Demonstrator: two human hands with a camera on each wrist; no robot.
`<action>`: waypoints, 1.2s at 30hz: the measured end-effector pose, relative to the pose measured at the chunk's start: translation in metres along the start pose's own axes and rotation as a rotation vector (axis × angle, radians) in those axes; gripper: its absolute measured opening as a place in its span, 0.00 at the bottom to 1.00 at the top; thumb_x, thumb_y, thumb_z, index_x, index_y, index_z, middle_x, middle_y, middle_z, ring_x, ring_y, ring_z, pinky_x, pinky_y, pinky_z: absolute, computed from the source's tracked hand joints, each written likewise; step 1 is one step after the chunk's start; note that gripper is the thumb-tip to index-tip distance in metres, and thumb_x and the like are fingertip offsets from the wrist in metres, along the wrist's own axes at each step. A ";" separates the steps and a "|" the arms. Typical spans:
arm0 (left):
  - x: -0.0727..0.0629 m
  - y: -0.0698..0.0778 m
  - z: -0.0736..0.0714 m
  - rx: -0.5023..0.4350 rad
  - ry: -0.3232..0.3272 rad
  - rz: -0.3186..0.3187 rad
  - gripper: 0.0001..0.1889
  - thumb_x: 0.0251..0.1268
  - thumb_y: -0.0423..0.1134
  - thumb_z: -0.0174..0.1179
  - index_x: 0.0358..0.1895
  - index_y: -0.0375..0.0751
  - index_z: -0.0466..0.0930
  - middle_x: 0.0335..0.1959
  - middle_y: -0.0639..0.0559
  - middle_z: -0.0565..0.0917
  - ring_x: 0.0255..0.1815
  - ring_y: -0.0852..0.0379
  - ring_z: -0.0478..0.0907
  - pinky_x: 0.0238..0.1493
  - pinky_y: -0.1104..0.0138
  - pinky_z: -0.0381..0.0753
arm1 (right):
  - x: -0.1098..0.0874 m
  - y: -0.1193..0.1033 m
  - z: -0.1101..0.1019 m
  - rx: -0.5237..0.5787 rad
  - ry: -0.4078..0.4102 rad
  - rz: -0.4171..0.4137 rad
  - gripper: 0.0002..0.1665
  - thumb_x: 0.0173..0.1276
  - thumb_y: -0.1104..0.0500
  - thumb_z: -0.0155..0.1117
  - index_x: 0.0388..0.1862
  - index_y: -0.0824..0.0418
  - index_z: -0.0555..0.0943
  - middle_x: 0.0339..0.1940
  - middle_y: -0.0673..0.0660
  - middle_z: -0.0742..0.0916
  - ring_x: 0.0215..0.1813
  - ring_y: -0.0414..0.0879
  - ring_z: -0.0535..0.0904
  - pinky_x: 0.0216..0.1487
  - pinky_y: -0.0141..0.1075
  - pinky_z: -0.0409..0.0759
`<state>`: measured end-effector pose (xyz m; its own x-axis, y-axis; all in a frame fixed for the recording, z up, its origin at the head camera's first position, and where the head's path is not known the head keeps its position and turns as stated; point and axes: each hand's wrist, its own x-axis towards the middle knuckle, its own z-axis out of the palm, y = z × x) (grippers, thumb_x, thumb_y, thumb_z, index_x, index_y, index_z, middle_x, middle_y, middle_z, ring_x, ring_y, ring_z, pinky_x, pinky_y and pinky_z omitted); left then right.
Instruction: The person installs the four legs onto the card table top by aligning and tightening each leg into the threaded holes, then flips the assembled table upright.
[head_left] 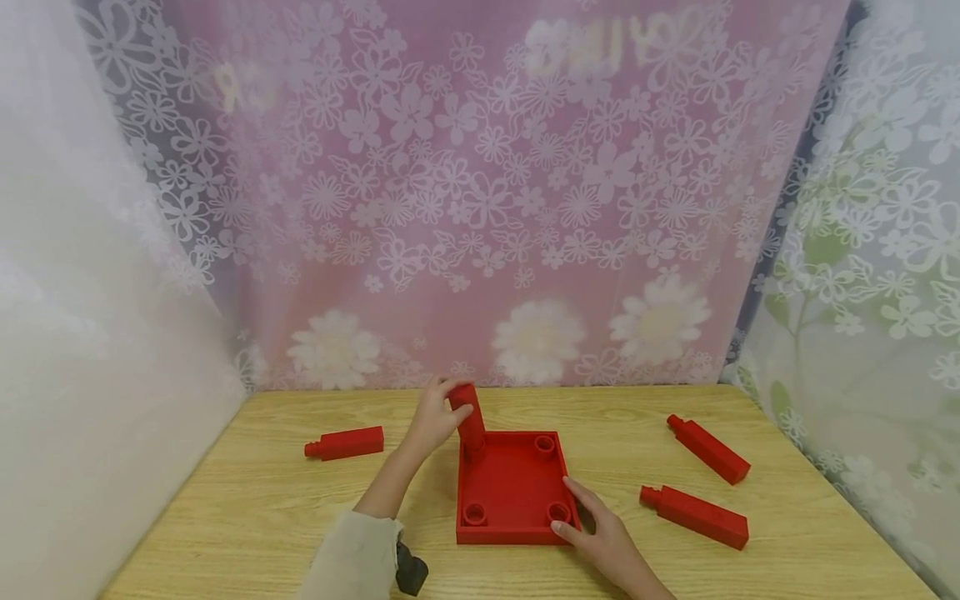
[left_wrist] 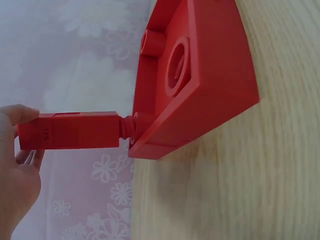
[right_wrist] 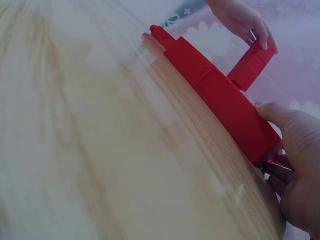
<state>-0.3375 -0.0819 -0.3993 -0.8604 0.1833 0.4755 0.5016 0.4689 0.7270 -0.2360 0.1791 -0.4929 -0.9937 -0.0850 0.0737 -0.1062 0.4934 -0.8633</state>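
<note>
Your left hand point(head_left: 432, 422) is pinching a threaded red leg point(head_left: 471, 423); below it, your right hand point(head_left: 606, 537) is gripping the square red tray point(head_left: 516, 485).

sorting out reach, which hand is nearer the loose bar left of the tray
Left. The left hand is right of the loose bar, gripping another bar; the right hand is farther right, holding the tray.

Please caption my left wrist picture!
A left hand grips a red post, its threaded tip at one corner of a red tray.
</note>
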 end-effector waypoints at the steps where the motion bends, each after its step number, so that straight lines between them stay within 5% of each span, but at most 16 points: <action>1: 0.000 -0.001 0.002 -0.030 0.022 0.000 0.19 0.54 0.26 0.62 0.52 0.37 0.77 0.48 0.40 0.70 0.48 0.43 0.71 0.48 0.53 0.74 | 0.000 0.000 0.000 0.002 0.001 -0.001 0.44 0.55 0.45 0.69 0.67 0.59 0.65 0.65 0.64 0.69 0.66 0.61 0.59 0.59 0.54 0.63; 8: -0.002 -0.007 0.015 -0.228 0.146 -0.020 0.18 0.54 0.23 0.61 0.50 0.35 0.77 0.47 0.41 0.73 0.49 0.45 0.74 0.53 0.55 0.72 | -0.001 -0.002 0.001 -0.001 0.000 -0.004 0.43 0.55 0.46 0.69 0.67 0.59 0.66 0.65 0.63 0.69 0.66 0.60 0.59 0.59 0.54 0.63; 14: -0.003 -0.005 0.017 -0.302 0.167 -0.045 0.19 0.56 0.28 0.63 0.53 0.34 0.75 0.48 0.41 0.77 0.50 0.44 0.73 0.54 0.54 0.71 | -0.002 -0.005 0.001 -0.013 -0.005 0.004 0.43 0.55 0.47 0.69 0.67 0.60 0.66 0.65 0.64 0.69 0.66 0.61 0.59 0.59 0.55 0.63; 18: -0.006 0.011 0.010 -0.341 0.152 -0.052 0.20 0.56 0.27 0.62 0.54 0.29 0.74 0.50 0.35 0.76 0.51 0.38 0.71 0.53 0.50 0.70 | -0.002 -0.004 0.000 -0.012 -0.005 0.010 0.44 0.55 0.46 0.68 0.67 0.59 0.65 0.65 0.63 0.69 0.66 0.61 0.59 0.59 0.56 0.62; 23: -0.010 0.030 0.003 -0.340 0.118 -0.083 0.20 0.56 0.27 0.62 0.54 0.28 0.73 0.49 0.32 0.76 0.46 0.37 0.73 0.45 0.52 0.75 | -0.001 -0.002 0.000 -0.012 -0.005 0.005 0.44 0.55 0.45 0.68 0.67 0.59 0.65 0.65 0.63 0.68 0.66 0.61 0.59 0.59 0.56 0.62; 30: 0.000 -0.003 0.021 -0.297 0.136 -0.121 0.19 0.55 0.37 0.66 0.50 0.34 0.77 0.43 0.42 0.79 0.44 0.45 0.73 0.44 0.57 0.75 | -0.001 -0.001 0.000 -0.012 -0.005 0.004 0.44 0.54 0.45 0.69 0.67 0.59 0.66 0.65 0.64 0.69 0.66 0.61 0.59 0.59 0.56 0.62; 36: -0.001 0.005 0.026 -0.116 0.204 -0.118 0.18 0.51 0.41 0.69 0.46 0.38 0.80 0.39 0.46 0.77 0.39 0.49 0.72 0.33 0.63 0.75 | 0.000 0.001 0.001 -0.013 -0.005 0.009 0.44 0.54 0.44 0.68 0.67 0.59 0.66 0.65 0.63 0.69 0.66 0.61 0.59 0.59 0.56 0.62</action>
<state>-0.3365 -0.0573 -0.4090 -0.8837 -0.0502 0.4654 0.4158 0.3725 0.8297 -0.2361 0.1787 -0.4939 -0.9944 -0.0847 0.0633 -0.0976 0.5057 -0.8572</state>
